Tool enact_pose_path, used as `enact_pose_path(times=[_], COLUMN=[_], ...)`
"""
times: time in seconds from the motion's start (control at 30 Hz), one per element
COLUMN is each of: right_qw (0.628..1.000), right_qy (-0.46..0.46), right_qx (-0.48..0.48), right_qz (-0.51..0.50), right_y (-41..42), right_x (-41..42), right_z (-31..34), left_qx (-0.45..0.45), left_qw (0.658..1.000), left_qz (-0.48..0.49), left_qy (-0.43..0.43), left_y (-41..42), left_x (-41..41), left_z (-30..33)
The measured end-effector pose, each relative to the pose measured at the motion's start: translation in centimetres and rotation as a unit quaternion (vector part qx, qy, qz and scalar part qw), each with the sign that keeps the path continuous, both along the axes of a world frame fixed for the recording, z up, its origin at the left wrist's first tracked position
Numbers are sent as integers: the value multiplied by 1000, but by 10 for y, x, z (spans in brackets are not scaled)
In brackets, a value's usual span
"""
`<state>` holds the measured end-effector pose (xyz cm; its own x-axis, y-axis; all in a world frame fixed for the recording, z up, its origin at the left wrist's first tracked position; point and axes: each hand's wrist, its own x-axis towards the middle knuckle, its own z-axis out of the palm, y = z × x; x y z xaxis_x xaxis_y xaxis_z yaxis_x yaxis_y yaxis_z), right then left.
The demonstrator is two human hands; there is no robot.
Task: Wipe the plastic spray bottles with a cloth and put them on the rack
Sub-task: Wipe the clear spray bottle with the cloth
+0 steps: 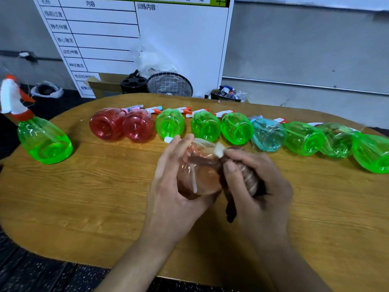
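head | held bottle (pixel 197 175) blurred | cloth (pixel 230 205) mostly hidden by right hand (pixel 259 186)

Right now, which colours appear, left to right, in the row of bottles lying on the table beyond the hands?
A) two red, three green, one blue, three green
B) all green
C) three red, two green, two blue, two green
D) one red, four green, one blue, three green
A: the lying row starts with two red bottles, then three green, one blue bottle, then three green again.
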<state>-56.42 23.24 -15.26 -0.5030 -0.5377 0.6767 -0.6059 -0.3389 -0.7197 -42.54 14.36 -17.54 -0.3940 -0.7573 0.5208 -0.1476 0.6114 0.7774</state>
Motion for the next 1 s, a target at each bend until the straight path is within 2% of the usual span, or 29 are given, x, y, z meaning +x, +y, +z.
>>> enact_pose_path(times=[0.1, 0.2, 0.3, 0.5, 0.67, 0.8, 1.0], right_qw=[980, 952, 948, 945, 942, 931, 927], right_qy=[-193, -286, -285, -273, -277, -309, -271], right_qx=[26, 93, 125, 158, 157, 146, 181], right_qz=[28, 58, 68, 86, 105, 131, 187], right_y=[-7, -9, -13, -26, -51, -75, -103], right_x=[-5, -12, -17, -7, 18, 51, 106], right_z=[-5, -17, -28, -40, -44, -46, -45], left_qx=[19, 69, 110, 124, 247, 213, 152], left_qw=[999, 992, 980, 988, 966, 977, 982], left_qz=[-33, -108, -155, -82, -52, 22, 109], left_qy=[0, 11, 54, 36, 62, 19, -20], left_y=[-2, -4, -5, -14, -21, -34, -46], left_x=[2, 2, 0, 11, 33, 64, 123], left_z=[-3, -8, -7, -10, -18, -24, -24])
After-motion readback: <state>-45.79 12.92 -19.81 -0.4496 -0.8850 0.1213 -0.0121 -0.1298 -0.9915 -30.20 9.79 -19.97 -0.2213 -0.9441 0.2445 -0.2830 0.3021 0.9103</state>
